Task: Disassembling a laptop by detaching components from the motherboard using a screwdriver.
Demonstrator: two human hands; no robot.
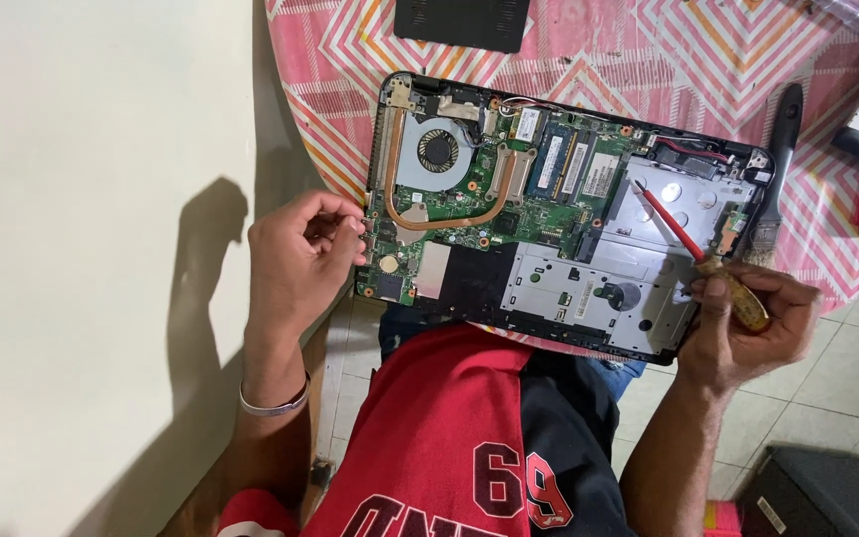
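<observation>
Screwdriver (700, 259) gripped in right hand (748, 323) — left hand (300, 259) fingers pinched at laptop (549, 199) edge

I see open room left of the laptop (549, 209); on its right, a paintbrush (775, 164) and my screwdriver (693, 249) crowd the way in

Red-and-black short-sleeved jersey (469, 438), white-edged red numerals on black panel; thin silver bangle (272, 405) on left wrist; forearms bare.
</observation>
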